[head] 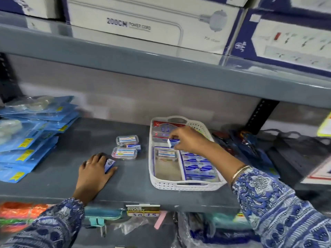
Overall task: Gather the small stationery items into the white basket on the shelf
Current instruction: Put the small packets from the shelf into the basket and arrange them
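The white basket (182, 186) stands on the grey shelf, right of centre. It holds rows of blue-and-white erasers (198, 167), a clear box (166, 154) and red-and-blue packs at its far end. My right hand (188, 140) hovers over the basket's middle, pinching a blue-sleeved eraser (172, 141). My left hand (95, 169) rests on the shelf left of the basket, with another small eraser (109, 164) under its fingers. Two clear plastic boxes (126, 146) and one loose eraser (133, 146) lie on the shelf between my left hand and the basket.
Blue plastic packets (34, 138) are stacked at the shelf's left end. Dark tools and cables (250, 144) lie right of the basket. Power cord boxes (152, 22) fill the shelf above. A price tag (142, 210) hangs on the shelf's front edge, above packed goods.
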Available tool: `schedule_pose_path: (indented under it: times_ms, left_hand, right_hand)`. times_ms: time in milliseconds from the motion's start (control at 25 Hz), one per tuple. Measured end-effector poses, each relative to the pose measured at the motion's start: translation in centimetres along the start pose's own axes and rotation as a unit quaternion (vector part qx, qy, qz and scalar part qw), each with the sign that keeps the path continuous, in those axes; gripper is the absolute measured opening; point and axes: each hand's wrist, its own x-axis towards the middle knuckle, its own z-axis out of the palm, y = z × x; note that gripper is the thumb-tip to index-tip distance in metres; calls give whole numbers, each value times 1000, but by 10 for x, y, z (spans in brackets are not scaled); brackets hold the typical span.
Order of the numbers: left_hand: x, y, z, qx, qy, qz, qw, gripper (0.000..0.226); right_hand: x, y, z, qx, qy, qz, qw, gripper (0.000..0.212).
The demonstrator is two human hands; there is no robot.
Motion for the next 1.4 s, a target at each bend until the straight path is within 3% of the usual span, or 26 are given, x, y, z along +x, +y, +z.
schedule_pose_path:
  times_ms: [160, 440, 800, 1040, 1280, 1400]
  left_hand:
    - [0, 4, -1, -8, 6, -5, 1000, 35]
    - [-2, 7, -4, -9, 6, -8, 1000, 32]
    - [-1, 8, -6, -2, -5, -18, 1000, 39]
    - [-1, 9, -7, 0, -6, -18, 1000, 38]
    - [-1, 8, -5, 3, -9, -18, 1000, 39]
    - [-1, 8, -6, 1, -11, -16, 1000, 40]
  right_hand:
    - [-53, 63, 14, -9, -116, 91, 989, 35]
    - [-78, 89, 46, 38, -172, 127, 976, 33]
    - [-80, 88, 58, 62, -153, 105, 981, 7]
    - [-85, 91, 57, 89, -156, 123, 976, 15]
    - [-80, 86, 64, -6, -144, 120, 982, 29]
    - [-75, 83, 66, -37, -175, 128, 976, 15]
